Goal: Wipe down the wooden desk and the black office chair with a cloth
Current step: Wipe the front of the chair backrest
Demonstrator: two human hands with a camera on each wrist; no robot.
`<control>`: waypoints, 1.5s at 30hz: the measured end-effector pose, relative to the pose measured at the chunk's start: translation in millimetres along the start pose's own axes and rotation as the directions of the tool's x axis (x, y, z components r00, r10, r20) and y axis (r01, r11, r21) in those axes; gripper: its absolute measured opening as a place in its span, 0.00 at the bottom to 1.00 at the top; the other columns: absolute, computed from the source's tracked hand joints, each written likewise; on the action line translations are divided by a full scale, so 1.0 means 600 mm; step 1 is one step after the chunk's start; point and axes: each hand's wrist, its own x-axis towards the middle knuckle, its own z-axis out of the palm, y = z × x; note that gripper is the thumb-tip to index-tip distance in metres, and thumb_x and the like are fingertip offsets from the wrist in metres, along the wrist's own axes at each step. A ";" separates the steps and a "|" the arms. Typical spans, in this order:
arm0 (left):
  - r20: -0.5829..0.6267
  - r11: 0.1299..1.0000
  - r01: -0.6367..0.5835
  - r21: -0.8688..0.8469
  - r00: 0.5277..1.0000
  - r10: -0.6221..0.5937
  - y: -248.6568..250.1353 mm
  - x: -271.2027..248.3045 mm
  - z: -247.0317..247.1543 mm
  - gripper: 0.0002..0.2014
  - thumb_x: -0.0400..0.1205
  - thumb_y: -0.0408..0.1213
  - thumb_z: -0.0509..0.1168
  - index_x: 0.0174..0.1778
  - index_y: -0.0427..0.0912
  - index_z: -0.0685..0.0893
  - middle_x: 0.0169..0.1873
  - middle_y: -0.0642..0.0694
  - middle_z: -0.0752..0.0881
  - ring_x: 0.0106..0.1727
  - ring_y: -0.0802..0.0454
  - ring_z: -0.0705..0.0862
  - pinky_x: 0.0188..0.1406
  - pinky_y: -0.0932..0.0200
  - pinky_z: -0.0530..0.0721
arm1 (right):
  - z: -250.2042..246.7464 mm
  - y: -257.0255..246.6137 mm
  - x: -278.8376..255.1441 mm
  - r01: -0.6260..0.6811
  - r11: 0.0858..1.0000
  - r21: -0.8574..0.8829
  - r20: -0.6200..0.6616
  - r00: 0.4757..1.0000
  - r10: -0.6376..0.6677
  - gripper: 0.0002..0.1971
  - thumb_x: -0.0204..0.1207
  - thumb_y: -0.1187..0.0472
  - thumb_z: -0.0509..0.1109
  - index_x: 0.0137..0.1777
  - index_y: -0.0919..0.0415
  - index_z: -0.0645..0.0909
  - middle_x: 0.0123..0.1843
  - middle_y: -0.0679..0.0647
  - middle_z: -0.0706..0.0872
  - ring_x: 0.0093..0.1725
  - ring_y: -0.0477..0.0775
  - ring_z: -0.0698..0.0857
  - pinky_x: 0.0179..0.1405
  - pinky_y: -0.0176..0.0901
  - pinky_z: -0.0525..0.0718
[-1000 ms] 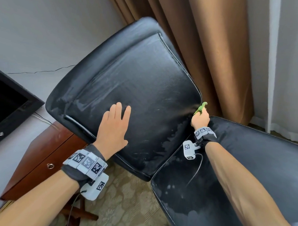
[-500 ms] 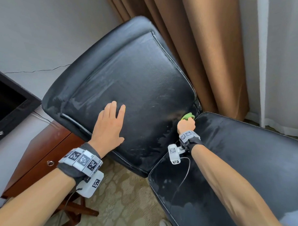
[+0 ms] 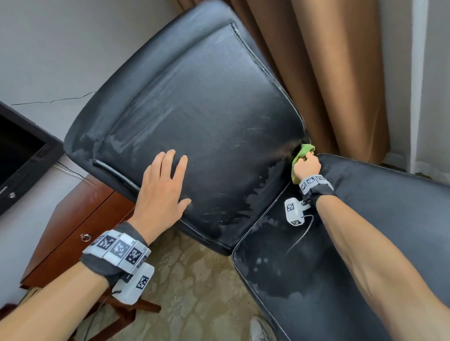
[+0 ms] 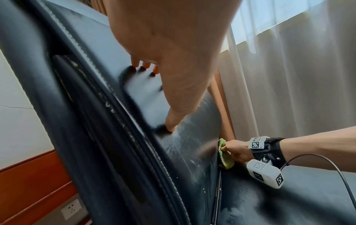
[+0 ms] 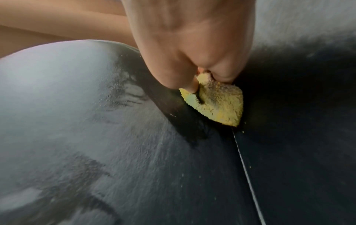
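1. Our right hand (image 3: 307, 166) pinches the green cloth (image 3: 301, 157) between curled fingers (image 5: 189, 82), the wad poking out just beyond the fingertips into the crease of the black office chair (image 3: 200, 113).
2. Our left hand (image 3: 162, 188) lies flat, fingers straight and spread, holding nothing, on the backrest.
3. The crease runs from the cloth back toward our wrist, between backrest and seat; we judge the right hand nearer, and it should draw the cloth along that line.
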 end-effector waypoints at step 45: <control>-0.078 0.996 -0.050 -0.077 0.996 0.044 -0.061 -0.069 0.036 0.57 0.66 0.57 0.86 0.88 0.43 0.66 0.84 0.32 0.65 0.85 0.30 0.63 0.82 0.33 0.69 | 0.141 -0.055 -0.298 0.315 0.867 0.387 -0.216 0.945 -0.247 0.12 0.86 0.72 0.59 0.54 0.61 0.83 0.52 0.49 0.87 0.50 0.49 0.85 0.60 0.40 0.83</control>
